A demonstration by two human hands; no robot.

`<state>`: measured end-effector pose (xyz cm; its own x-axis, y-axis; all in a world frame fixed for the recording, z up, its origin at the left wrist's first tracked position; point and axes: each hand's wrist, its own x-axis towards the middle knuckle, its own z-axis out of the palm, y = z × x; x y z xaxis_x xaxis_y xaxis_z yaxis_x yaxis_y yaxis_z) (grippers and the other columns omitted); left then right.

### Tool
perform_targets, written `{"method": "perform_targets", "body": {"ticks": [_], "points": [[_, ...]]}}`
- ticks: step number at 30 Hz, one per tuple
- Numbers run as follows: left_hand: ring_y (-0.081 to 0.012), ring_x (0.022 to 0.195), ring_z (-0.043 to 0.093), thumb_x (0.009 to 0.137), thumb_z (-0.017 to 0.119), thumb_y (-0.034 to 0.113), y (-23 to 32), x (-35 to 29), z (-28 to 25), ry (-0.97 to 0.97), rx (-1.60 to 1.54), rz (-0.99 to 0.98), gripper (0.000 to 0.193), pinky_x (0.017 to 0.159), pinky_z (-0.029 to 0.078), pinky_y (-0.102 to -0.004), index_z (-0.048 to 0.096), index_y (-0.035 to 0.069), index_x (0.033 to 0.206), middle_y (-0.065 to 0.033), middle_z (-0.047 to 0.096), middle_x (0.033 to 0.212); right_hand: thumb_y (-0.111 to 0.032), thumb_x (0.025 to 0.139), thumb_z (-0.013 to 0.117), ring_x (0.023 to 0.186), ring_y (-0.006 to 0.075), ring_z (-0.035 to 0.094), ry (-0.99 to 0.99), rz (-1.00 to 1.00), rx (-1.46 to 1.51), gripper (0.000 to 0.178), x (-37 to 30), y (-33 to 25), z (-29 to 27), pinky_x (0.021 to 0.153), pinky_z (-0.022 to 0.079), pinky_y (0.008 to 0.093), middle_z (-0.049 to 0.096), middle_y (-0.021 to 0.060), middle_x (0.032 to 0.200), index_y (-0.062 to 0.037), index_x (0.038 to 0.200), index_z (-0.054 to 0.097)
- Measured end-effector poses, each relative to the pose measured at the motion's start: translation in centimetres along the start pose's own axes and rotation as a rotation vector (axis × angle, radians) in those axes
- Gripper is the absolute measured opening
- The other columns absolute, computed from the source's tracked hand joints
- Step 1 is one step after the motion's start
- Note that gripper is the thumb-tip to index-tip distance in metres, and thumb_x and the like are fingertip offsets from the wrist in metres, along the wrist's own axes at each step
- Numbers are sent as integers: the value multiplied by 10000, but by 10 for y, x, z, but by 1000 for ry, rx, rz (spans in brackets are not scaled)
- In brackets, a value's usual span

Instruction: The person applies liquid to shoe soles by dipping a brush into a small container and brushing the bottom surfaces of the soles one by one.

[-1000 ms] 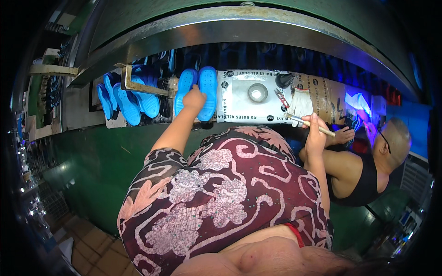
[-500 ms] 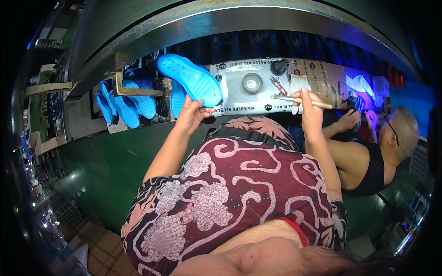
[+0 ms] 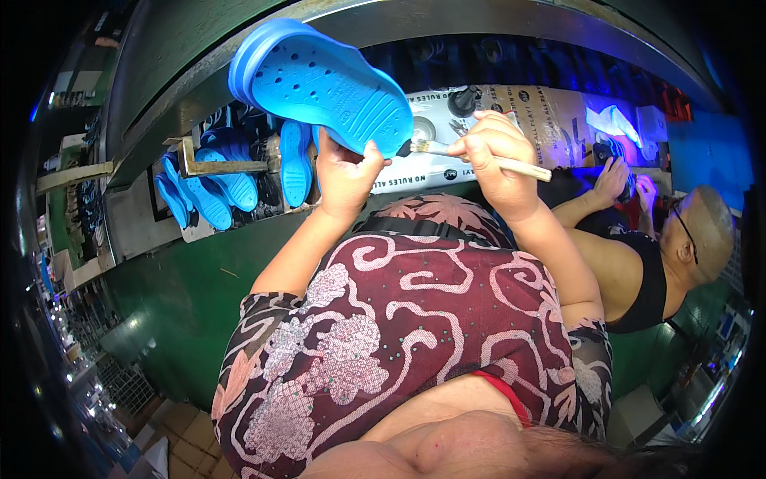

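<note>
A blue shoe sole (image 3: 327,96) with small holes and ridges is raised in front of me, tilted. My left hand (image 3: 348,177) grips it by its near end, thumb on the edge. Between the fingers of my right hand (image 3: 503,164) is a flat paintbrush (image 3: 523,167) with a pale wooden handle. Its bristles are at the near right edge of the sole; whether they touch it I cannot tell. Partly behind the sole, a round grey dish (image 3: 423,129) stands on the covered worktop (image 3: 427,174).
Several more blue soles (image 3: 209,199) lie at the left beside a metal bracket (image 3: 219,167). A dark bottle (image 3: 464,101) stands behind my right hand. A metal rail (image 3: 447,25) crosses the far side. A co-worker (image 3: 638,271) sits close on my right, hands on a dark item.
The sole has come up closer, its holed face turned more toward me. My right hand has moved left, bringing the brush from over the worktop to the sole's edge.
</note>
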<state>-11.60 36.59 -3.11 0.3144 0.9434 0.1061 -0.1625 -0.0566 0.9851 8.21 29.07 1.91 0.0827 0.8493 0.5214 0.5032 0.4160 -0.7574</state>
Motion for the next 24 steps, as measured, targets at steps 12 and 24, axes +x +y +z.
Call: {"method": "perform_targets", "body": {"ticks": [12, 24], "points": [[-229, 853, 627, 793, 504, -57, 13, 11, 17, -78, 167, 16, 455, 621, 596, -296, 252, 0, 1168, -183, 496, 1081, -130, 787, 626, 559, 212, 521, 121, -99, -213, 173, -7, 8, -10, 754, 407, 355, 558, 49, 570, -68, 625, 626], [-245, 879, 626, 786, 521, -76, -5, 13, 11, -128, 245, 271, 523, 662, 590, -320, 236, -2, 1218, -189, 500, 1097, -157, 804, 633, 568, 207, 524, 153, -107, -252, 188, -7, 10, -7, 773, 407, 358, 562, 35, 578, -75, 636, 637]]}}
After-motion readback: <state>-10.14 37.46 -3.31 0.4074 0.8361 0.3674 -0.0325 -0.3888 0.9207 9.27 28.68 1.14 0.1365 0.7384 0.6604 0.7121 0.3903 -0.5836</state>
